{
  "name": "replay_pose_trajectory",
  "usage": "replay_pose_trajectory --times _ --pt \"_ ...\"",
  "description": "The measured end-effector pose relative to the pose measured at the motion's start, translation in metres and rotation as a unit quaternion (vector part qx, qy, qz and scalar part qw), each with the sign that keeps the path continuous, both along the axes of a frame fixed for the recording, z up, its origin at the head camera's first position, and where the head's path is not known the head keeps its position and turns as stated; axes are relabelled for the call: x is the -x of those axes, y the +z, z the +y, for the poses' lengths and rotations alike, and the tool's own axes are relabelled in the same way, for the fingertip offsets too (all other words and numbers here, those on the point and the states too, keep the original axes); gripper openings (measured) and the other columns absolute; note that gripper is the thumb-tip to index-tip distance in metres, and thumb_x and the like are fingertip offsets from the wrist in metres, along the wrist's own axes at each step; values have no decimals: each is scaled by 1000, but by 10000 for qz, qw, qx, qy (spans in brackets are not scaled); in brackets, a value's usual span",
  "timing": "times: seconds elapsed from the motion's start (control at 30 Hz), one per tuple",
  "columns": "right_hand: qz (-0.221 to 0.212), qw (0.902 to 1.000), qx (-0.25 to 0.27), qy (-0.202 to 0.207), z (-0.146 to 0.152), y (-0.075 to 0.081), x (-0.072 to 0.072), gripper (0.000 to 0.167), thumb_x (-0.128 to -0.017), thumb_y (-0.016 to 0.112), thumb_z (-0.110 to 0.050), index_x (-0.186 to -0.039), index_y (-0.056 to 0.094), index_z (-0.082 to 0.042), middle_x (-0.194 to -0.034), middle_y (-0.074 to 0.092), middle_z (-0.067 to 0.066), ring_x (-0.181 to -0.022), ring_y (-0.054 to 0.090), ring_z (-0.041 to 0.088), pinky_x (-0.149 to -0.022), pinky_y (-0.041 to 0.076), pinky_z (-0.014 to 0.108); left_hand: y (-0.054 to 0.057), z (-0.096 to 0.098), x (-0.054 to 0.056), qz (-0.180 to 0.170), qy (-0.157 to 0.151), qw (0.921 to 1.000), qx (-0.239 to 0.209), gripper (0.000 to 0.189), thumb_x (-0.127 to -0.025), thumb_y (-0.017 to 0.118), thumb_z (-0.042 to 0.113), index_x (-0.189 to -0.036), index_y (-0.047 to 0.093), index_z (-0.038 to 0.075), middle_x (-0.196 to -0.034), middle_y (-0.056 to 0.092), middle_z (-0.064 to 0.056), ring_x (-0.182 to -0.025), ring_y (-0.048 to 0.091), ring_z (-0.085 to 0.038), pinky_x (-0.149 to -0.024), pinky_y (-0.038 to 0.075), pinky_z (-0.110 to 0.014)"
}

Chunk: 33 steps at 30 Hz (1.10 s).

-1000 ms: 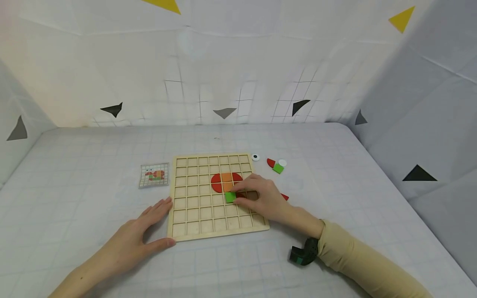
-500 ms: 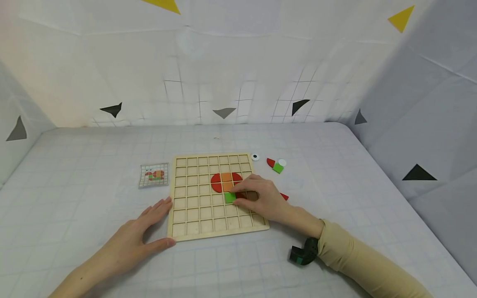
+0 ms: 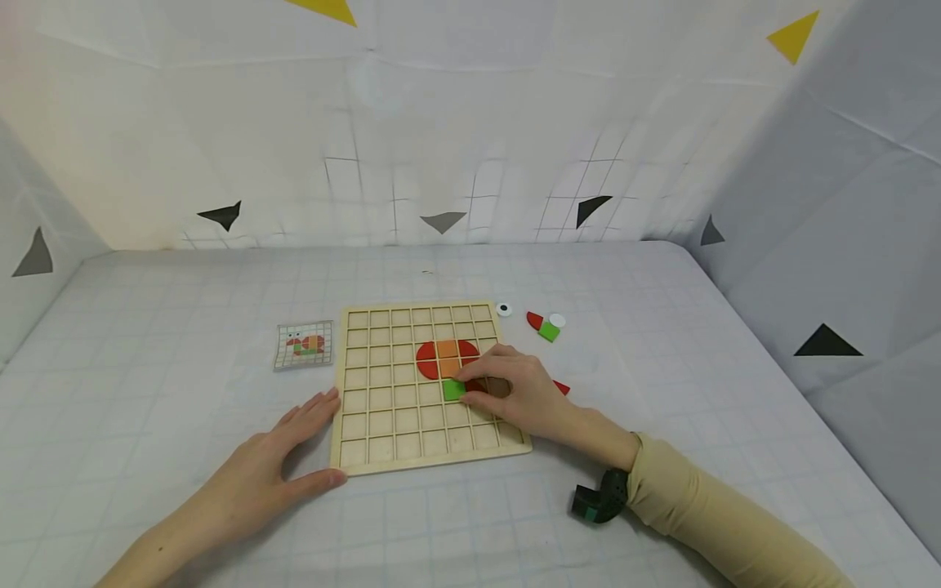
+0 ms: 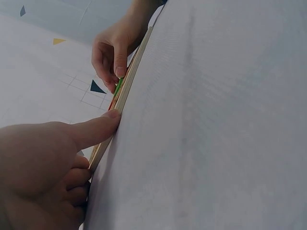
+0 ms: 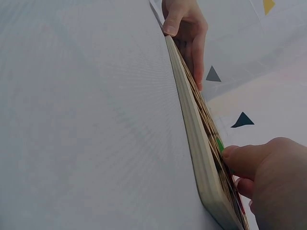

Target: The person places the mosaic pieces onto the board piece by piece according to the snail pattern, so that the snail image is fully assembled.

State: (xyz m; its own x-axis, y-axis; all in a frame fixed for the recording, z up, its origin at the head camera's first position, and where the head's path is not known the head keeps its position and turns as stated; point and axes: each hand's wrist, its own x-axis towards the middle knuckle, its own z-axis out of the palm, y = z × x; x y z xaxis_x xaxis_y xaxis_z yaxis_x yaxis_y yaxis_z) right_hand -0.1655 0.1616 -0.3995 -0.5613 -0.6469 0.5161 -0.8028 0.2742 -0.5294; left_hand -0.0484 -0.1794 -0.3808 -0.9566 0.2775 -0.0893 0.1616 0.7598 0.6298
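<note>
A wooden grid board (image 3: 381, 441) lies on the table in the head view. My right hand (image 3: 524, 390) is over its right half, thumb and forefinger pinching a green square tile (image 3: 453, 390) set at one of the cells. Just above that tile are two orange squares (image 3: 447, 349), flanked by red rounded tiles (image 3: 426, 361). Another red tile (image 3: 474, 385) shows partly beneath the right hand. My left hand (image 3: 272, 465) rests with fingers extended, touching the board's left edge; the left wrist view shows its thumb (image 4: 98, 130) against the board's side.
A small picture card (image 3: 305, 346) lies left of the board. Beyond its right side are an eye disc (image 3: 503, 309), a red tile (image 3: 534, 320), a white disc (image 3: 557, 321) and another green square (image 3: 549, 332). A further red piece (image 3: 562, 387) shows behind the right wrist.
</note>
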Motion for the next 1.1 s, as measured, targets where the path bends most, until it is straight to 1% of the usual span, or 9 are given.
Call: replay_pose_trajectory --times 0.2,0.43,0.67,0.77,0.83,0.93,1.0,1.1 --pt "52 9999 -68 -58 0 1 -1 27 -79 84 -8 -105 75 -9 -102 76 0 -98 63 13 -82 54 25 -1 0 0 145 -76 9999 50 89 -83 64 70 -157 30 34 -163 32 -2 -146 32 -43 -106 30 -72" --pt "179 9998 -50 -81 0 2 -1 27 -78 86 -9 -103 76 -9 -100 75 1 -95 62 13 -80 53 25 -1 0 0 171 -84 9998 21 89 -83 64 69 -157 30 34 -163 32 -3 -145 33 -44 -107 30 -71" --pt "144 9998 -102 -71 -1 2 -1 25 -80 84 -9 -104 76 -9 -100 76 0 -96 63 13 -82 53 25 -1 -1 0 216 -110 9997 -31 89 -84 66 67 -158 30 33 -162 32 -4 -145 33 -45 -107 31 -71" --pt "191 9997 -133 -33 2 7 1 25 -80 84 -9 -104 76 -8 -99 76 0 -96 62 13 -80 54 27 -2 0 0 206 -112 9997 -79 88 -83 66 66 -157 31 32 -162 33 -4 -145 33 -45 -107 30 -71" --pt "175 9998 -66 -72 7 12 4 25 -80 84 -7 -103 76 -7 -98 76 2 -96 62 14 -79 54 29 -2 1 0 164 -114 9997 -110 88 -83 66 67 -157 31 33 -162 33 -4 -145 33 -45 -107 30 -71" --pt "228 9992 40 -312 21 20 15 26 -79 84 -4 -104 76 -6 -98 76 5 -95 63 16 -80 54 34 -2 1 0 104 -98 9998 -105 89 -83 65 68 -157 30 34 -163 32 -3 -146 32 -44 -108 30 -71" --pt "207 9978 67 -621 33 25 24 27 -79 84 -3 -104 75 -6 -97 75 7 -94 63 19 -81 54 37 -2 1 0 73 -84 9999 -57 90 -82 64 69 -158 29 35 -163 32 -3 -146 32 -44 -108 30 -71" --pt "136 9928 -99 -1186 54 26 36 28 -80 83 -5 -107 76 -8 -98 75 6 -93 64 22 -82 55 41 -1 0 0 77 -56 10000 15 91 -82 64 70 -158 28 35 -163 32 -3 -146 32 -44 -107 30 -71"
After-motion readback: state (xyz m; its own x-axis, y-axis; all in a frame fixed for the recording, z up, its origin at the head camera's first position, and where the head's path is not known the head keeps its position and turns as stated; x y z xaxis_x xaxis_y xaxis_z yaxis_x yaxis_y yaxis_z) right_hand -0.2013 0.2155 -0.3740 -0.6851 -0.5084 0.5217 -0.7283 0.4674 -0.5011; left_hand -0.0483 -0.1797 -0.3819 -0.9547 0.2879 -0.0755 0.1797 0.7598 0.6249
